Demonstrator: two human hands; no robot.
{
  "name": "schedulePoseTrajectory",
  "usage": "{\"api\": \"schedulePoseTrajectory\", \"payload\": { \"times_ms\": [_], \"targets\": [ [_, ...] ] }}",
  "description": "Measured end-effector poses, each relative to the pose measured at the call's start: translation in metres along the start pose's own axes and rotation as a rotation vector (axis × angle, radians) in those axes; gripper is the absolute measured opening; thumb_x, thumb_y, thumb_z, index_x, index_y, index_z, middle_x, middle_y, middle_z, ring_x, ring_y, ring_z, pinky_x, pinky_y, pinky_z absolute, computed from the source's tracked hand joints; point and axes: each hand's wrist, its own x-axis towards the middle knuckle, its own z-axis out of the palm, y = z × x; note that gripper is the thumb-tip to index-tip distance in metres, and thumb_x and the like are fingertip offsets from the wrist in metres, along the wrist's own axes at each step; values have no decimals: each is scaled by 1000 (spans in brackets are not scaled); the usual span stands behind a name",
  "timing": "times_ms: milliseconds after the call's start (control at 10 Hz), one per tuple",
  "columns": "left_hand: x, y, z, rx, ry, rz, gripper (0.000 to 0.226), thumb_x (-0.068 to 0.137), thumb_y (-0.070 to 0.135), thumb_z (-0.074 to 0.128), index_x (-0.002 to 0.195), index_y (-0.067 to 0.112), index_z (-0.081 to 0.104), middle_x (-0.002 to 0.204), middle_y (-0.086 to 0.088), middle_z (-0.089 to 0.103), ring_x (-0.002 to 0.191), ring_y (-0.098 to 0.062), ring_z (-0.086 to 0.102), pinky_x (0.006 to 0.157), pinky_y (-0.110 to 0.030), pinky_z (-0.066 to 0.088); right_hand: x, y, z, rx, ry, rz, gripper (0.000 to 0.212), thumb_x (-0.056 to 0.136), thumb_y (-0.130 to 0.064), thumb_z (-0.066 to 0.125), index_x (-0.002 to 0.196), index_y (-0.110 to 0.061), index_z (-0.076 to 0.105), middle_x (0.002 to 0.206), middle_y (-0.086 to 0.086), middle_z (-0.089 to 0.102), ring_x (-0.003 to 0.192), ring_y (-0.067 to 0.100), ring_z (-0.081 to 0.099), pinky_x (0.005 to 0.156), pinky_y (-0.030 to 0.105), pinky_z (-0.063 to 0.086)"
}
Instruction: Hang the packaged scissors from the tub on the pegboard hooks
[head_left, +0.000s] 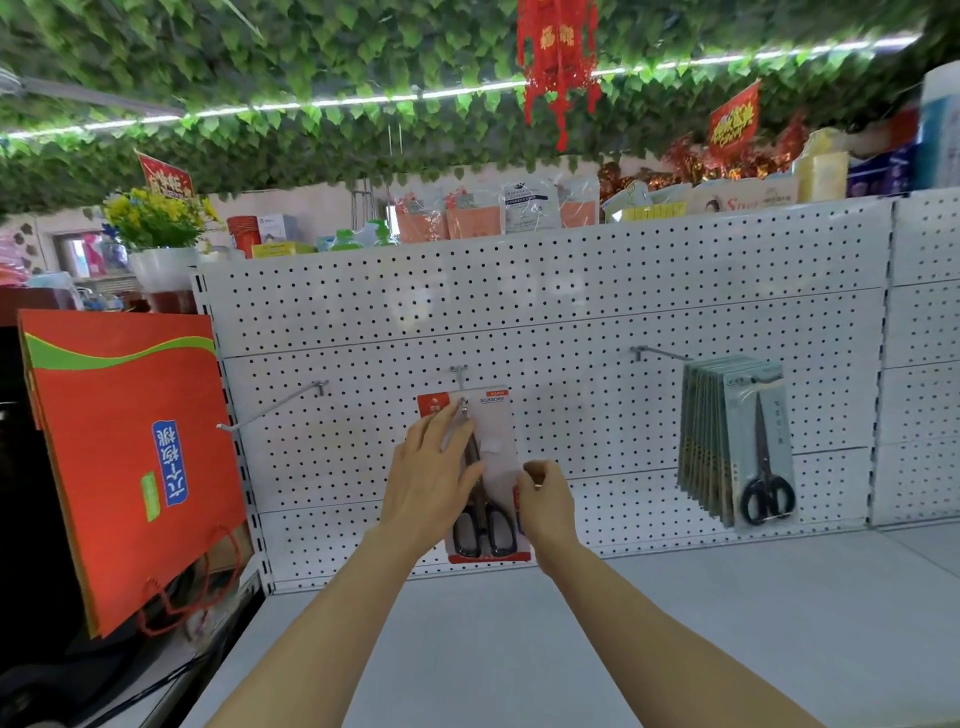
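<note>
A red-carded pack of black-handled scissors (493, 447) hangs on the middle hook (460, 382) of the white pegboard (571, 322). My left hand (434, 480) lies flat against the pack's left side, fingers reaching up to the hook tip. My right hand (545, 499) pinches the pack's right edge, fingers curled. A row of several grey-carded scissors packs (737, 447) hangs on the right hook (660, 354). The left hook (275, 408) is bare. The tub is out of view.
A white shelf (675, 623) runs below the pegboard. An orange paper bag (130, 457) hangs at the left end of the rack. Boxes, packets and a flower pot stand on top of the pegboard unit.
</note>
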Motion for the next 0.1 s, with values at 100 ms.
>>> {"api": "schedulePoseTrajectory", "payload": {
  "times_ms": [100],
  "targets": [
    [-4, 5, -7, 40, -14, -29, 58, 97, 45, 48, 149, 22, 35, 161, 3, 22, 144, -23, 20, 113, -41, 27, 0, -1, -20, -150, 65, -89, 31, 98, -21, 49, 127, -10, 51, 125, 5, 56, 111, 20, 54, 94, 36, 46]
  ]
}}
